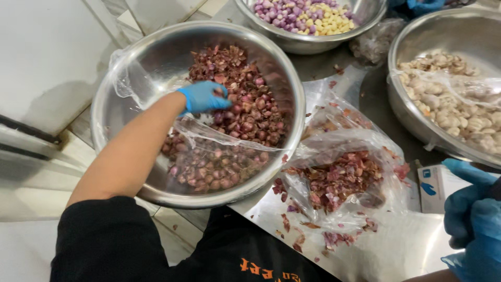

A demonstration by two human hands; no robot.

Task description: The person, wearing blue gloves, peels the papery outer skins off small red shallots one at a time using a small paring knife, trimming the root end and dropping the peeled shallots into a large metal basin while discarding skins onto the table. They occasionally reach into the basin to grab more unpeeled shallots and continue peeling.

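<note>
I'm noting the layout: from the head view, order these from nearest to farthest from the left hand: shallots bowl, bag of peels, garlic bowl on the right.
From the left hand:
1. Shallots bowl, the hand is inside it.
2. Bag of peels, lower right of that bowl.
3. Garlic bowl, far right edge.

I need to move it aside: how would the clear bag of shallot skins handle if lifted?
The clear bag looks thin and crumpled, so probably floppy. Its load of dry red skins suggests it is light. Its mouth seems open, with scraps already scattered, so it may spill.
</note>
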